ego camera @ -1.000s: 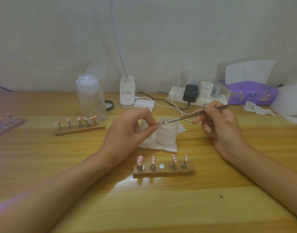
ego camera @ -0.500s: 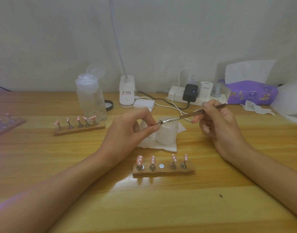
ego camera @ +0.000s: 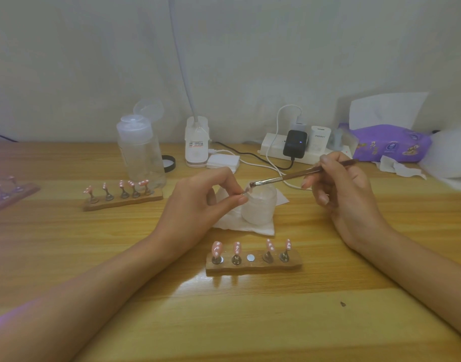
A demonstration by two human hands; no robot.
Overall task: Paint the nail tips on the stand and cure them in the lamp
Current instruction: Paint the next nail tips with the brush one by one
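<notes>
L hand (ego camera: 198,202) pinches a small nail tip (ego camera: 246,190) btwn thumb & forefinger, just over a frosted jar (ego camera: 260,207) sitting on a white tissue (ego camera: 247,227). R hand (ego camera: 339,189) holds a thin brush (ego camera: 284,177), bristles touching the tip. Front stand (ego camera: 252,266): four pink dotted tips, middle spot bare. Second stand (ego camera: 122,199) w/ five tips sits left, by a clear bottle (ego camera: 140,152).

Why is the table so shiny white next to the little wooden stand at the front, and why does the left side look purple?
Head view: the white patch is glare off the glossy table by the near stand; a purple glow tints the far-left stand and the left forearm, its source out of frame; the whole head view looks slightly soft.
</notes>
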